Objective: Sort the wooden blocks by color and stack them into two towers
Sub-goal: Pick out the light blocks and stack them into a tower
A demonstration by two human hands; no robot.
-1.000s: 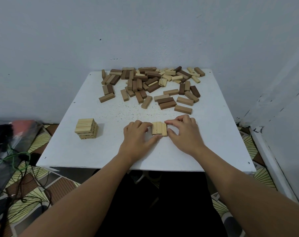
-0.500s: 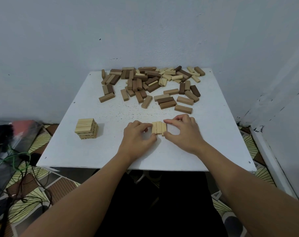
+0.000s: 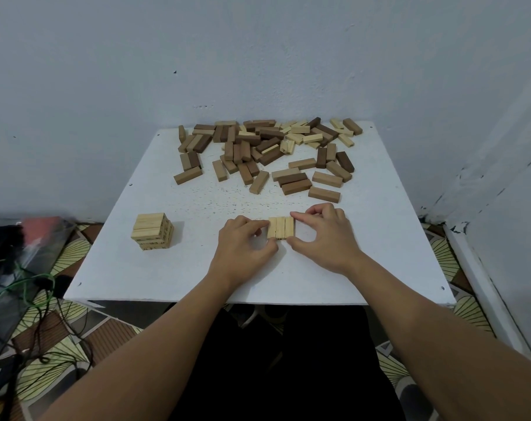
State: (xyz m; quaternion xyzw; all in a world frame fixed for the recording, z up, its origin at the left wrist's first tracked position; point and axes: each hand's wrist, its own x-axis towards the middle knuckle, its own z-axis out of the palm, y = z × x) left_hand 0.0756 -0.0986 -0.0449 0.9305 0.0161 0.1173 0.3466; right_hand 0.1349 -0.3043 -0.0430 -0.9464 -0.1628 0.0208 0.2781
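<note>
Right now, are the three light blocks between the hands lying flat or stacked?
Flat: the three light blocks lie side by side in one layer on the table.

Three pale blocks (image 3: 280,228) lie side by side; short pale tower (image 3: 152,230) left; mixed pile (image 3: 267,150) behind

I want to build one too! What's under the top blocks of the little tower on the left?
The little tower shows more pale block layers beneath, resting on the white table. Its inside is hidden.
</note>
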